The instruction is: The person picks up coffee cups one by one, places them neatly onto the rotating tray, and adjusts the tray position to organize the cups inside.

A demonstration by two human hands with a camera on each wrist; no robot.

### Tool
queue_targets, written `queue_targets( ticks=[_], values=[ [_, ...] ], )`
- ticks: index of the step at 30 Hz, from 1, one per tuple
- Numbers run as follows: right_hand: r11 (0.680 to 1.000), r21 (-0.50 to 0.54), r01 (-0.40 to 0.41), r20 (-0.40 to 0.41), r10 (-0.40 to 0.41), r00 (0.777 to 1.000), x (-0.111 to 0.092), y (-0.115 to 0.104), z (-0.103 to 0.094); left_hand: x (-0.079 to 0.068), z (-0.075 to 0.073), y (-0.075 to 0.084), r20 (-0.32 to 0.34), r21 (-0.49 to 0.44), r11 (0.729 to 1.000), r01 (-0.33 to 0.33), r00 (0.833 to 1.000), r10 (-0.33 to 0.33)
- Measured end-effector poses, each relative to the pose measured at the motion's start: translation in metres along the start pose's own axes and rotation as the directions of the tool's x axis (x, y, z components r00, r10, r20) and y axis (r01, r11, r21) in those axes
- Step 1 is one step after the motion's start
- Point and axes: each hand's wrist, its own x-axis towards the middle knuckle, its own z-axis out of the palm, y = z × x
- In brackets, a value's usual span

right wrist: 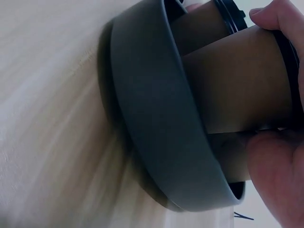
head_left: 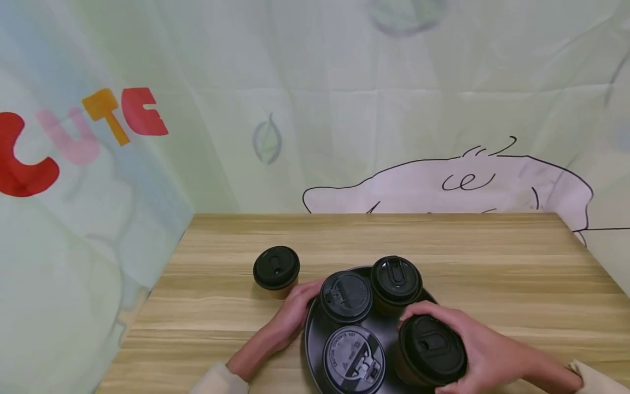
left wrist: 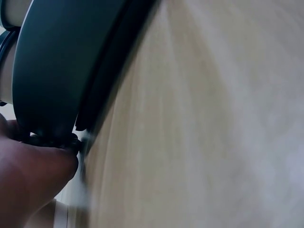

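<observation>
My right hand [head_left: 484, 345] grips a brown paper coffee cup [right wrist: 237, 83] round its black lid [head_left: 433, 350], at the right side of a round black tray [head_left: 311, 350]. In the right wrist view the cup's lower part sits behind the tray's high wall [right wrist: 152, 109]. My left hand [head_left: 294, 312] holds the tray's left rim, its thumb [left wrist: 42, 171] against the rim in the left wrist view; its other fingers are mostly hidden. Three more lidded cups stand in the tray: one at the back [head_left: 396, 280], one at the left [head_left: 346, 297], one at the front [head_left: 354, 359].
Another coffee cup with a black lid [head_left: 276, 268] stands on the wooden table [head_left: 221, 306], just beyond my left hand. Behind the table hangs a pale printed cloth [head_left: 325, 131] with cartoon drawings and coloured letters.
</observation>
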Motion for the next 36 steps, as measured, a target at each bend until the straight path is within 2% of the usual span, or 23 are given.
queue_targets(
  ticks=[3,14,22,29,36],
  values=[
    [1.000,-0.008,0.030,0.004,-0.030,1.000,0.004,0.002,0.006,0.000,0.000,0.000,-0.005,-0.008,1.000,-0.011,1.000,0.011],
    [0.998,-0.062,-0.010,0.017,0.011,1.000,0.008,0.002,0.018,-0.004,0.001,0.003,-0.017,-0.006,1.000,-0.011,1.000,0.011],
    [0.995,-0.101,0.024,0.014,-0.023,1.000,0.006,0.003,0.024,-0.005,0.001,0.004,-0.016,-0.010,1.000,-0.011,1.000,0.011],
    [0.999,-0.041,-0.010,0.038,0.011,0.999,0.007,0.002,0.028,-0.006,0.000,0.004,-0.011,0.007,1.000,-0.004,1.000,0.004],
    [0.992,-0.107,-0.073,0.034,0.077,0.996,0.005,0.001,0.030,-0.007,-0.001,0.002,-0.012,-0.009,1.000,0.007,1.000,-0.007]
  ],
)
